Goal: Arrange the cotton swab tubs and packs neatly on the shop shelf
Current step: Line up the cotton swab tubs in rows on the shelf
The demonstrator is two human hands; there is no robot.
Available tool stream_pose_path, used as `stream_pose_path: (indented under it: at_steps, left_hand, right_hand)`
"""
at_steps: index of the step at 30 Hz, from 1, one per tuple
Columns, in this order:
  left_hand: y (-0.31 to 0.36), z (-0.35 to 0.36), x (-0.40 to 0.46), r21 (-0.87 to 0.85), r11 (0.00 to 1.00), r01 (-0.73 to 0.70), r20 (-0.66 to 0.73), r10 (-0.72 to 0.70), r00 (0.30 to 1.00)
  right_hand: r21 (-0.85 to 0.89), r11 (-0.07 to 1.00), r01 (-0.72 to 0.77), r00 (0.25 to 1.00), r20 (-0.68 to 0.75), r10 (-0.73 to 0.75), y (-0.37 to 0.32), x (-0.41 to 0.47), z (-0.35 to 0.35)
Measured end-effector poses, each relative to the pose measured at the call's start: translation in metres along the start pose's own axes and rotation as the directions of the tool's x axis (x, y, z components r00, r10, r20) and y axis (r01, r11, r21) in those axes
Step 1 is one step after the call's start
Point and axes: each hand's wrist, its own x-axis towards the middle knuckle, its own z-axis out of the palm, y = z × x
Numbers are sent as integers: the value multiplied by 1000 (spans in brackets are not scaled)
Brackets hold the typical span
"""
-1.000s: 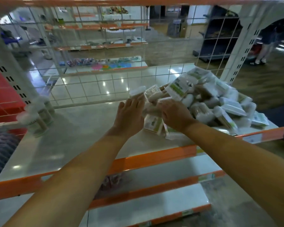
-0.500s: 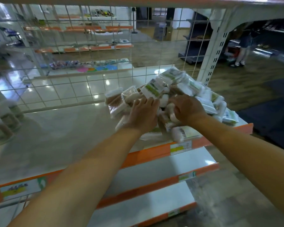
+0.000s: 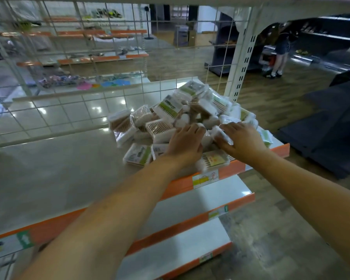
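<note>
Orange-edged grey shop shelf (image 3: pixel 55 174) carries a heap of clear plastic cotton swab packs (image 3: pixel 182 118) at centre frame; left hand (image 3: pixel 185 143) and right hand (image 3: pixel 241 139) lie spread, palms down, on it.

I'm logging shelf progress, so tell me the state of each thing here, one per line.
Cotton swab packs: jumbled heap, not arranged.
Left hand: resting on the heap, fingers fairly straight.
Right hand: on the heap, fingers spread.
Shelf: bare to the left of the heap.
Pack at front edge: lying flat.
</note>
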Motion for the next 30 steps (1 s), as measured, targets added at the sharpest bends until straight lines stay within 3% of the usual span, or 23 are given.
stream_pose_path:
  at_steps: [5, 9, 15, 23, 30]
  left_hand:
    - [7, 5, -2, -33, 996, -78, -33, 77, 996]
    - [14, 9, -8, -36, 976, -216, 19, 217, 976]
    - [17, 15, -17, 2, 950, -311, 51, 311, 949]
    - [19, 26, -23, 13, 985, -174, 146, 170, 975]
    - [14, 16, -26, -80, 992, -93, 109, 102, 989]
  right_hand:
    - [49, 998, -25, 999, -19, 26, 1, -7, 4]
    - [95, 995, -21, 1000, -5, 22, 3, -7, 9]
    - [63, 997, -38, 999, -17, 40, 2, -8, 11]
    - [80, 997, -22, 1000, -16, 24, 3, -9, 15]
    - [93, 995, -22, 1000, -19, 23, 5, -8, 9]
